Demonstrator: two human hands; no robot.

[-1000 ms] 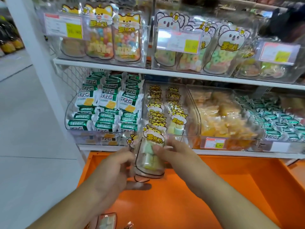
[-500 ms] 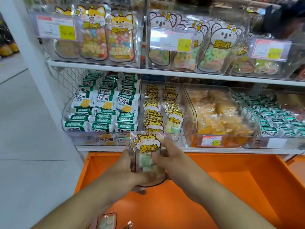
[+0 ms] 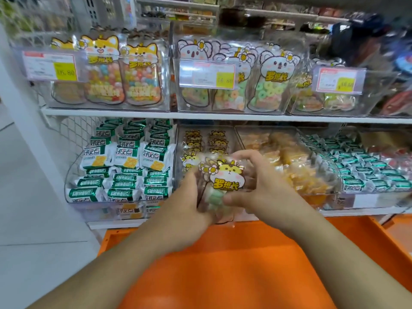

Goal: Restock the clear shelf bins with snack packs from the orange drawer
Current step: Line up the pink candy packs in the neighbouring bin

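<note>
Both hands hold a clear snack pack [image 3: 223, 181] with a yellow hamster face and pale green and white sweets inside. My left hand [image 3: 189, 204] grips its left side and bottom. My right hand [image 3: 260, 188] grips its right side, thumb on the front. The pack is raised in front of the clear shelf bin [image 3: 180, 139] that holds several matching hamster packs [image 3: 217, 141] in two rows. Below lies the open orange drawer [image 3: 234, 264]; its visible floor is bare.
Left of that bin stands a bin of green-and-white cracker packs [image 3: 124, 166]. To the right are a bin of orange-yellow snacks [image 3: 294, 166] and one of small green packs [image 3: 367, 170]. The upper shelf [image 3: 223, 115] carries clear boxes of candy bags with price tags. Grey floor lies left.
Both hands have lifted the hamster pack up from over the drawer to the front of the middle bin. The view has tilted upward.
</note>
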